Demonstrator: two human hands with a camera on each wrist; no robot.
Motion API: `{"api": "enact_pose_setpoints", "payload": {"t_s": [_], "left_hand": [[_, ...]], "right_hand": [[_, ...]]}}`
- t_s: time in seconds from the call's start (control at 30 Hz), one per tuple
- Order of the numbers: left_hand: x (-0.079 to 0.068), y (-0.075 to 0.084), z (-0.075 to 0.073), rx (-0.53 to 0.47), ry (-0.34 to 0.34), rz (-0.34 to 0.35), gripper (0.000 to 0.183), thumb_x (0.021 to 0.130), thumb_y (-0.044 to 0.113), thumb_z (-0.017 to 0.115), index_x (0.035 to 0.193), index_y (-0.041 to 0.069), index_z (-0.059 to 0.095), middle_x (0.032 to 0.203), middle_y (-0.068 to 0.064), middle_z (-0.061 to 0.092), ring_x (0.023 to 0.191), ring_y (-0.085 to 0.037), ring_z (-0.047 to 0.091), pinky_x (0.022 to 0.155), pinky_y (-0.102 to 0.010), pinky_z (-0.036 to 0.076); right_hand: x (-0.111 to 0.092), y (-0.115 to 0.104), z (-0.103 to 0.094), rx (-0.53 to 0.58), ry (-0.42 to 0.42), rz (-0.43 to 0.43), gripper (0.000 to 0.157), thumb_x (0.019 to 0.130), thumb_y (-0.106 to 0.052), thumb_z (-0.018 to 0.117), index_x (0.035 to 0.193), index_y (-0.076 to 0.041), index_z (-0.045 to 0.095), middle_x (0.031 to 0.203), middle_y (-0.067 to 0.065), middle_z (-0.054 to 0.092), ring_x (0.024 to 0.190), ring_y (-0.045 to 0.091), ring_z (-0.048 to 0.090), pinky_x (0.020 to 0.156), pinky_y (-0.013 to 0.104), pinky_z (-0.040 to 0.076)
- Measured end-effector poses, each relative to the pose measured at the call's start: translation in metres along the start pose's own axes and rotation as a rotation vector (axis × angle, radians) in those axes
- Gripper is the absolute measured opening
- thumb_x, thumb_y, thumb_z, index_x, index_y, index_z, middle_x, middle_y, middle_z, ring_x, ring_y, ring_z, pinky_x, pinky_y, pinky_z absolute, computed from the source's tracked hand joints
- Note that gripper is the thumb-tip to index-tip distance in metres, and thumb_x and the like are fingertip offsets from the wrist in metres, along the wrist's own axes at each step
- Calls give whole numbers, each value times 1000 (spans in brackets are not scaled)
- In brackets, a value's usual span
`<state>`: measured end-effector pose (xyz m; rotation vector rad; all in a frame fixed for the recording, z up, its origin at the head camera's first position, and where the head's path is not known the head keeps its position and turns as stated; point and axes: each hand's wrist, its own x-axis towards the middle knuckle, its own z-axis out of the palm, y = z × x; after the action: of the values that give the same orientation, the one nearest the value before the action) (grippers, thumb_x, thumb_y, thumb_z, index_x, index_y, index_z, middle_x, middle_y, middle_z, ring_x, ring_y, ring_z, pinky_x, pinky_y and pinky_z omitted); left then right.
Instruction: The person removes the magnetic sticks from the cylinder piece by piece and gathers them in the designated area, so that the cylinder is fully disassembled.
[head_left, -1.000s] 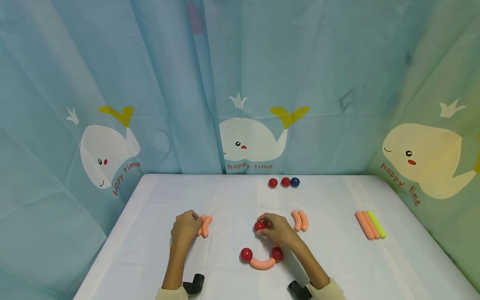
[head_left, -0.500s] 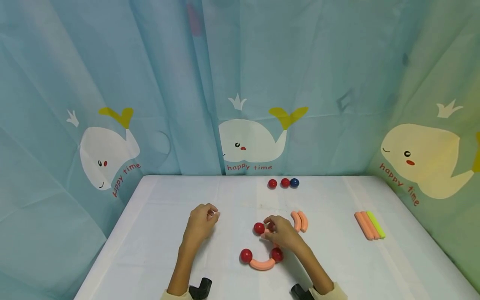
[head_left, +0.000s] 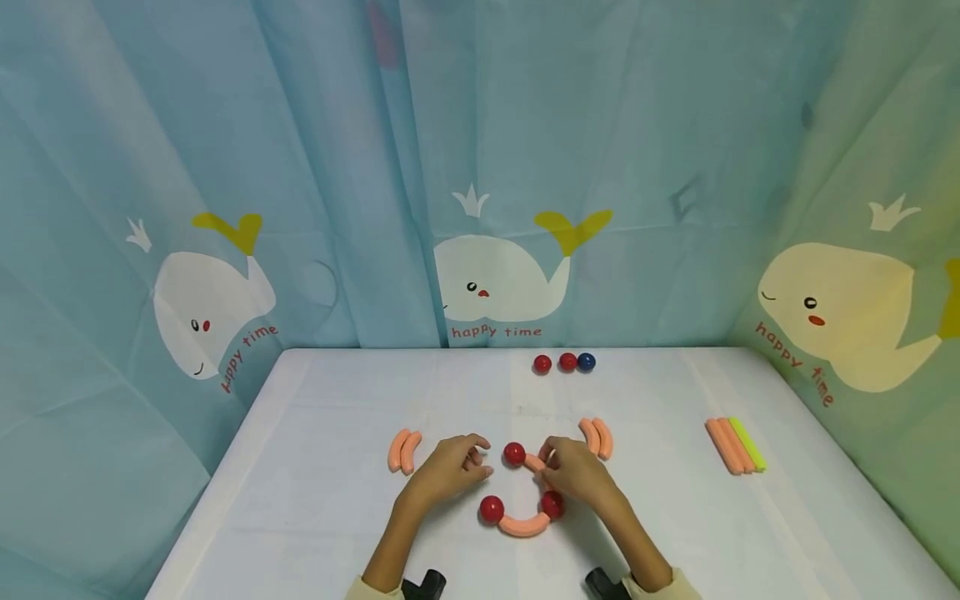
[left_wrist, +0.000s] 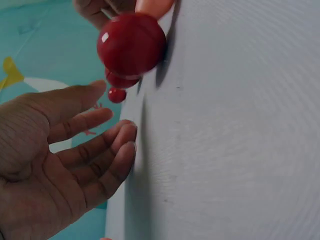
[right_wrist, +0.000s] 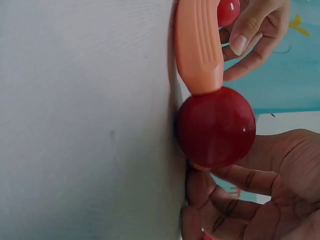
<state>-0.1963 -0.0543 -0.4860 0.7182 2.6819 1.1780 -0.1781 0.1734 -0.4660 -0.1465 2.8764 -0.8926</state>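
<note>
A chain of red balls and curved orange rods lies on the white table. In the head view, one curved rod (head_left: pixel 524 526) joins a lower left red ball (head_left: pixel 491 510) to a lower right red ball (head_left: pixel 552 505). Above them, another curved orange rod (head_left: pixel 534 462) ends at an upper red ball (head_left: pixel 513 454). My right hand (head_left: pixel 579 473) pinches this upper rod, its fingers partly covering it; the right wrist view shows the fingers (right_wrist: pixel 197 187) behind a red ball. To the left, my left hand (head_left: pixel 452 467) holds nothing, its relaxed fingers pointing at the upper ball.
Two curved orange rods (head_left: pixel 405 452) lie left of the chain and two more (head_left: pixel 596 437) to its right. At the far edge sit two red balls (head_left: pixel 567 362) and a blue ball (head_left: pixel 587 362). Straight orange rods (head_left: pixel 724 447) and a lime-green rod (head_left: pixel 747 444) lie far right.
My left hand has left the pair of curved rods on the left and moved right, toward the upper red ball. My right hand has shifted from that ball onto the curved rod.
</note>
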Motion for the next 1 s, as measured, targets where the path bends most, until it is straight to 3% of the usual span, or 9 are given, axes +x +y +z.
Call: {"api": "enact_pose_setpoints", "payload": {"t_s": [0.17,0.27,0.5,0.73,1.0], "left_hand": [[1,-1,3,-28,-31,-6,39,88,22,72,122,4,62,98,-6,65,82,-7,56,74,-23,49],[3,-1,6,-41,-40,-1,41,87,23,74,122,6,62,100,-7,65,83,-8,58,73,-22,50],[5,3,15,-18,-7,48,38,86,22,75,119,7,65,95,-4,63,82,-11,58,70,-19,47],[6,7,20,12,47,15,33,82,18,78,112,10,68,89,-2,62,77,-8,54,65,-18,44],[6,7,23,-2,91,24,29,80,15,80,106,8,69,86,-3,63,74,-9,55,63,-18,44]], "right_hand": [[4,5,3,66,-8,-144,10,82,-4,73,89,-5,66,69,0,59,60,10,50,51,21,39],[5,6,4,105,-31,-180,10,83,-5,73,90,-5,66,67,0,57,59,10,49,50,21,38],[7,4,8,119,-20,-133,11,82,-9,76,87,-9,66,69,-1,58,63,12,49,51,22,39],[8,4,10,123,-14,-98,14,80,-11,78,85,-9,65,68,0,59,60,11,49,50,23,37],[8,5,8,118,-38,-125,14,82,-13,77,84,-9,64,68,0,59,61,11,50,51,23,39]]}}
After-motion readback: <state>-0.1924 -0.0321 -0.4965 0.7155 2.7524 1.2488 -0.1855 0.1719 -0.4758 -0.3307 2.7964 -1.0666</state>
